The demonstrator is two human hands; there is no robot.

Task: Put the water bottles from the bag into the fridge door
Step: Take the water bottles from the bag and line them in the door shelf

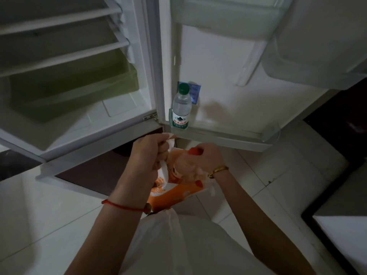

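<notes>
i hold the bag (pixel 174 193) handle in my closed left hand (pixel 151 149); my right hand (pixel 208 157) grips a red-capped bottle (pixel 190 161). next: lift it clear, seat it beside the green-capped bottle (pixel 181 108) in the door shelf (pixel 228 135).

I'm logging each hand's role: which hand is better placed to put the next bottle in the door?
Right. The right hand already grips the red-capped bottle and is nearer the door shelf; the left hand holds the bag open.

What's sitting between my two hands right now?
In the head view, the orange and white bag with a red-capped bottle: the left hand holds the bag's handle, the right hand grips the bottle.
</notes>
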